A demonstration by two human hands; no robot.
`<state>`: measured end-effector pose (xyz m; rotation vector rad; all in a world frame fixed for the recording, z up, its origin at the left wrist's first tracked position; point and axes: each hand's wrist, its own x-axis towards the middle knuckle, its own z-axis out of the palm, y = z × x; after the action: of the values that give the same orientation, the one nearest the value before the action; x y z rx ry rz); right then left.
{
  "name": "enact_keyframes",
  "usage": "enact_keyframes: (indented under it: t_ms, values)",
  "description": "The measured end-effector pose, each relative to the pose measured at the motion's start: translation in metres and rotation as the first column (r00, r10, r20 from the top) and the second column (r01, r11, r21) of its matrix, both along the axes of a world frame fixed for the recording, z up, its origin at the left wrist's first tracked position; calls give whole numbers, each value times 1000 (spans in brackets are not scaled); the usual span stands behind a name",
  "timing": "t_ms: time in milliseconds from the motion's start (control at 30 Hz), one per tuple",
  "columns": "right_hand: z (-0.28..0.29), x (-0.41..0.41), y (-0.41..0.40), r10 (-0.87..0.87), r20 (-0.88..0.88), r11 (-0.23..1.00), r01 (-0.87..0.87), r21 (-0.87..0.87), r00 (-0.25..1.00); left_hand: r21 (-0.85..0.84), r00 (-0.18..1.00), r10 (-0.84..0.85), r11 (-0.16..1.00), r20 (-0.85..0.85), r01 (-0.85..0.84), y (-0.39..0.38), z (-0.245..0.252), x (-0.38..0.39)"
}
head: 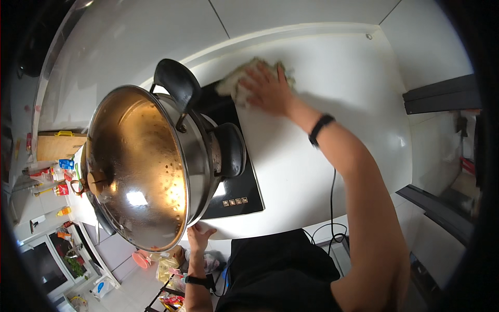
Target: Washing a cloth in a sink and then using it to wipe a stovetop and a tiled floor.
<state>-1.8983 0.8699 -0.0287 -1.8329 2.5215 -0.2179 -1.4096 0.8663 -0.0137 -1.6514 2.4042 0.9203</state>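
Note:
My right hand (267, 89) lies flat, fingers spread, on a pale cloth (237, 80) at the back of the white countertop (296, 175), by the corner of a black glass cooktop (237, 195). The hand and cloth are slightly blurred. My left hand (200, 236) rests at the counter's front edge, below the pot, its thumb out and part of its fingers hidden. A stacked steel pot (200, 156) with black handles stands over the cooktop, under a domed glass lid (140, 167) with droplets on it.
The wall (273, 15) runs behind the counter. At left stand a wooden board (58, 146) and several colourful packets (66, 163). A black cable (332, 206) hangs near my right arm. Bags (167, 269) and a rack with packets (171, 300) are on the floor side, lower left.

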Motion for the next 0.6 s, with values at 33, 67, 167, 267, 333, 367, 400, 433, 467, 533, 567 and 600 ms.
enact_keyframes:
  t_ms: [33,67,167,267,333,367,400,433,467,533,567,600]
  values:
    - [10,-15,-15,-34,-24,996,36,86,999,12,1000,-4,1000,-13,4,1,2,-2]
    - [8,-38,-27,-78,-33,993,81,82,996,1,1000,13,1000,15,-13,2,7,-9]
    - [1,-49,-41,-140,-31,988,142,67,990,-88,997,-78,993,-12,77,-1,4,2]
    - [-3,-38,-28,-185,-34,982,186,45,982,-40,1000,-19,999,17,20,-10,-5,5]
    - [-6,-18,-1,-204,-28,976,206,66,978,-37,999,-10,999,41,12,-7,2,-3]
    - [-7,-10,15,-192,-21,981,193,38,981,-4,999,4,1000,39,-4,-6,3,-4]
    - [-4,-2,27,-181,-19,984,181,-1,983,-20,999,-11,1000,46,12,-7,2,-5]
    - [-3,10,39,-183,-27,983,183,2,983,-35,998,-26,999,51,28,-8,1,-6]
    - [0,24,52,-173,-29,984,174,27,985,-12,998,-15,1000,55,16,-9,0,-7]
    - [3,54,78,-145,-45,989,146,24,988,-24,999,-34,999,26,34,-9,-2,-11]
    - [5,71,91,-143,-60,989,145,25,988,-28,999,-31,999,24,32,-9,-1,-11]
    - [9,88,102,-125,-32,992,126,31,992,-50,999,-40,998,20,41,-11,-5,-8]
